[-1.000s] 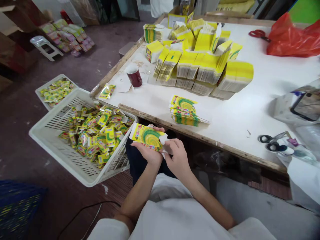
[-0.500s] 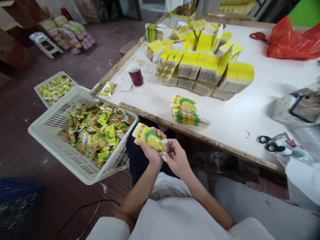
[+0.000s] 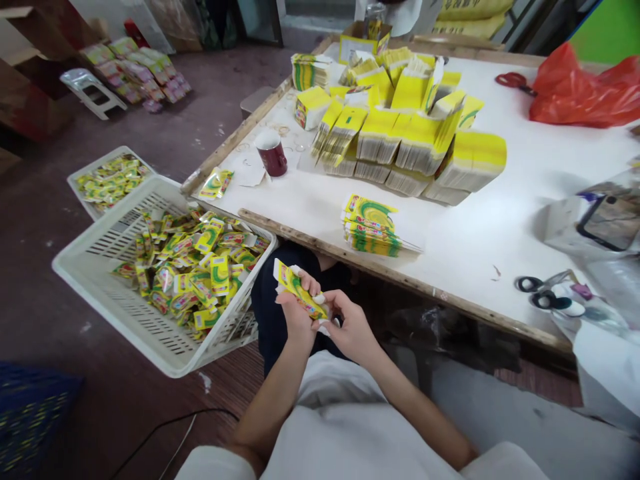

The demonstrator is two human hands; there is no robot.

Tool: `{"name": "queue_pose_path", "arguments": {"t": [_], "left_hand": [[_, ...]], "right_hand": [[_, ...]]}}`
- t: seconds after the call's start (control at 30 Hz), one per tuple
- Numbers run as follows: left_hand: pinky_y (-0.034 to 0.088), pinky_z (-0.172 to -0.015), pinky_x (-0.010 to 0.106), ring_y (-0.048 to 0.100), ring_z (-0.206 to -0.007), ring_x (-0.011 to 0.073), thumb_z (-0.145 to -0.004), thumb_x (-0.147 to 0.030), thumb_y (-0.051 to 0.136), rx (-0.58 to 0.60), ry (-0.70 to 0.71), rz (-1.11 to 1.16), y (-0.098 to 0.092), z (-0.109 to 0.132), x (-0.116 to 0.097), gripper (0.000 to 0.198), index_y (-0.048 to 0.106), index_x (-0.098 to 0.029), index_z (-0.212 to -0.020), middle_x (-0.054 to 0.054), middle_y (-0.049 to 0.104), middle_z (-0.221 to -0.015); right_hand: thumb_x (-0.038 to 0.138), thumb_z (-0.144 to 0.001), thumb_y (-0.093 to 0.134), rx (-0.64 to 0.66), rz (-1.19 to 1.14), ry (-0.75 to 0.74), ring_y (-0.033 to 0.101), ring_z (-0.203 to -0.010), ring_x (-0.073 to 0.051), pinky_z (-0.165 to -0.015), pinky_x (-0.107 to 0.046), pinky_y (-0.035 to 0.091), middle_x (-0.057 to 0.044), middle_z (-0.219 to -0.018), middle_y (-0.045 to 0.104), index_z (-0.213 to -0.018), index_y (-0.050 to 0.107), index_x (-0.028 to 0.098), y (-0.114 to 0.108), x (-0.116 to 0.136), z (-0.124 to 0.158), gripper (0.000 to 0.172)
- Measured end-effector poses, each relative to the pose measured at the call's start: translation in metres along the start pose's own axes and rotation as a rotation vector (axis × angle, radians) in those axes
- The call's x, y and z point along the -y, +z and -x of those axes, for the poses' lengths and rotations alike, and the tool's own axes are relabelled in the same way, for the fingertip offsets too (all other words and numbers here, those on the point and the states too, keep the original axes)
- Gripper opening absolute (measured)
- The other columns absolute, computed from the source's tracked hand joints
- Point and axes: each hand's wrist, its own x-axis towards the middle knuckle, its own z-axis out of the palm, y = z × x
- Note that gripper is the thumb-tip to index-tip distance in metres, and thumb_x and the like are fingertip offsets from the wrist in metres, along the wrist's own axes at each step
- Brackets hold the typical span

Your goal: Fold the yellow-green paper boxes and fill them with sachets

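Over my lap, my left hand [image 3: 299, 313] is wrapped round a yellow and green printed card box [image 3: 299, 288], thumb on one side and fingers on the other. The box is tilted, with white flaps showing at its ends. My right hand [image 3: 350, 328] pinches a white flap at the box's near end, thumb and forefinger bent together. Just beyond, a small fanned stack of flat printed boxes [image 3: 371, 227] lies on the white table [image 3: 310, 207]. To the left stands a white plastic basket [image 3: 90, 267] filled with small yellow and green packs [image 3: 210, 235].
Rows of flat yellow boxes [image 3: 380, 130] stand on the table behind a maroon mug [image 3: 271, 155]. At the right lie scissors [image 3: 530, 283], a phone [image 3: 607, 220] and a red plastic bag [image 3: 585, 90]. A second basket [image 3: 80, 180] sits at the far left.
The box in my left hand has tipped more edge-on and moved slightly lower. My right hand has stayed at its near end, with the fingers more bent.
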Motion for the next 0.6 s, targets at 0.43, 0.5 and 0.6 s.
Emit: {"name": "queue_pose_path", "arguments": {"t": [0.43,0.5,0.6], "left_hand": [[0.056,-0.072,0.031,0.070,-0.071,0.0186,-0.069,-0.046,0.082,-0.007,-0.073,-0.248,-0.030,0.003,0.007,0.036,0.074,-0.014,-0.083,0.007,0.075,-0.080],[0.056,-0.083,0.036,0.071,-0.090,0.0238,-0.074,-0.058,0.074,0.090,-0.010,-0.284,-0.036,-0.005,-0.014,0.052,0.073,-0.016,-0.105,0.012,0.075,-0.101],[0.046,-0.103,0.045,0.061,-0.120,0.0301,-0.067,-0.069,0.072,0.337,0.070,-0.527,-0.042,-0.013,-0.044,0.082,0.057,-0.022,-0.133,0.015,0.063,-0.132]], "right_hand": [[0.018,-0.087,0.061,-0.223,0.135,-0.170,0.057,-0.066,-0.014,-0.060,-0.027,0.046,-0.001,-0.075,0.061,-0.081,0.066,0.020,-0.052,-0.001,-0.011,0.008],[0.013,-0.089,0.056,-0.194,0.255,-0.252,0.059,-0.072,-0.015,-0.065,-0.028,0.048,-0.002,-0.081,0.062,-0.087,0.068,0.021,-0.064,0.000,-0.011,0.014],[0.008,-0.092,0.051,-0.059,0.537,-0.411,0.057,-0.080,-0.017,-0.072,-0.029,0.048,-0.004,-0.085,0.065,-0.090,0.070,0.022,-0.077,0.003,-0.009,0.024]]}}
